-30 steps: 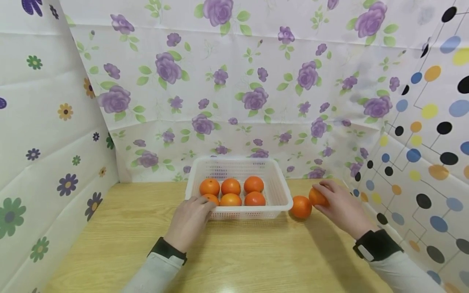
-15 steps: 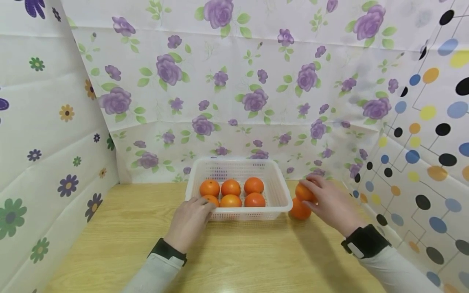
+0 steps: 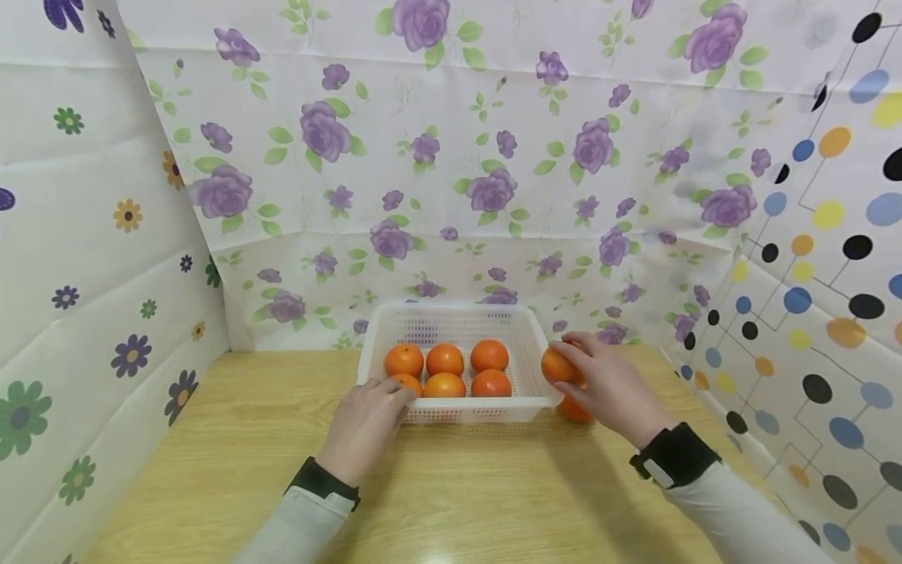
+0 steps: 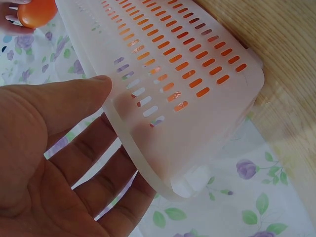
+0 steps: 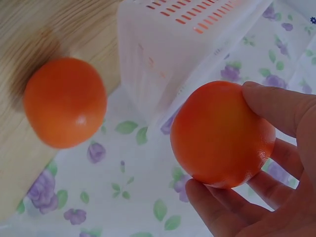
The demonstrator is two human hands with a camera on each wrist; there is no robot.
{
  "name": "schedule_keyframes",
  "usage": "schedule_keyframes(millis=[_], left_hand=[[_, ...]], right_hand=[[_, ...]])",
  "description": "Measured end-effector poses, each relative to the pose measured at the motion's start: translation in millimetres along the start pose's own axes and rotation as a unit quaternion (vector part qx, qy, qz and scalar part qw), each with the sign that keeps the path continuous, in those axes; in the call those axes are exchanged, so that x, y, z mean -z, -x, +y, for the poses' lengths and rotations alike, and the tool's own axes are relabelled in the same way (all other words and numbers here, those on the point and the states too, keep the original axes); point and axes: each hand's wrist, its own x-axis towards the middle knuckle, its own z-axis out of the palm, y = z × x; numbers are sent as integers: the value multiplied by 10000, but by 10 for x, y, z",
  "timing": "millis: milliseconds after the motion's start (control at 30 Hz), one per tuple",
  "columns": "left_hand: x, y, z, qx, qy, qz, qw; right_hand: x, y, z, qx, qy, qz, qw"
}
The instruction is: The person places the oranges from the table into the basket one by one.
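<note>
My right hand [image 3: 611, 385] holds an orange [image 5: 222, 134] between thumb and fingertips, raised beside the right end of the white plastic basket [image 3: 451, 410]. Below it a second orange [image 5: 65, 102] rests on the table outside the basket, partly covered by the hand in the head view. My left hand [image 3: 368, 427] grips the basket's near left rim; in the left wrist view the thumb [image 4: 74, 103] lies against the slotted wall and the fingers reach over the rim's other side. Several oranges [image 3: 444, 359] sit in two rows inside the basket, one partly behind the left fingers.
The basket stands on a wooden table [image 3: 451, 486], close to the back. A flowered sheet [image 3: 451, 157] hangs behind it. Patterned sheets also line the left side [image 3: 92, 251] and the right side [image 3: 817, 313].
My right hand has carried its orange leftward, over the orange on the table, to the basket's right rim. The left hand has stayed on the basket.
</note>
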Motion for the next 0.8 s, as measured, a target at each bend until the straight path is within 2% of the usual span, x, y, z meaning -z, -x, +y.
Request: schedule_keyframes(millis=[367,800], left_hand=[[-6,7,-10,33,47,-44,10000],[2,-1,-3,75,12,-75,9999]], right_hand=[[-146,-122,-43,-47,-166,-10,9999],[-237,-274,-81,-110,-205,-239,9994]])
